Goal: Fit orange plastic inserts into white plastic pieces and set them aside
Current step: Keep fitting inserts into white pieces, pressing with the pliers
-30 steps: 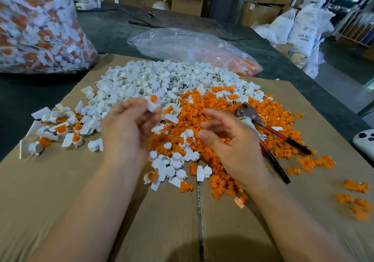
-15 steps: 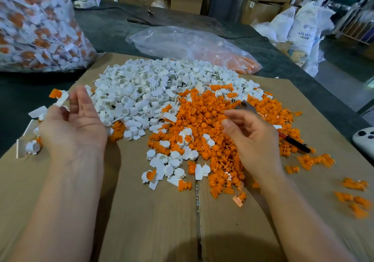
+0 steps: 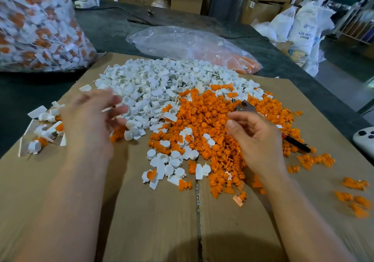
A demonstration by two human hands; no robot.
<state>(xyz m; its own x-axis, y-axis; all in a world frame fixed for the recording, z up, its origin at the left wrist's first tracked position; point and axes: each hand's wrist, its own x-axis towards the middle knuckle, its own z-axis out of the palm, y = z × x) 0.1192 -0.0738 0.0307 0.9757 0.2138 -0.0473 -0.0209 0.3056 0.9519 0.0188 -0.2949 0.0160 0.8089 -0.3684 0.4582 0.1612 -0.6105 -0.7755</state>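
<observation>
A heap of white plastic pieces [image 3: 162, 83] lies at the back of the cardboard sheet [image 3: 153, 221], and a heap of orange inserts [image 3: 206, 120] spreads to its right and front. Several fitted white-and-orange pieces [image 3: 43, 128] sit apart at the left edge. My left hand [image 3: 91, 118] is blurred, fingers spread, at the left rim of the white heap and holds nothing I can see. My right hand [image 3: 257, 138] hovers over the orange heap with fingers loosely curled and no visible piece in it.
Pliers [image 3: 242, 105] with red-black handles lie on the orange heap behind my right hand. A clear plastic bag [image 3: 182, 43] lies behind the heaps; a large bag of fitted pieces [image 3: 38, 22] stands far left. A white controller [image 3: 364, 140] sits at the right edge. Stray orange inserts [image 3: 354, 199] lie right.
My left hand carried a fitted piece out to the left group, let it go, and now swings back toward the white heap. My right hand stayed over the orange heap, its fingers curling slightly.
</observation>
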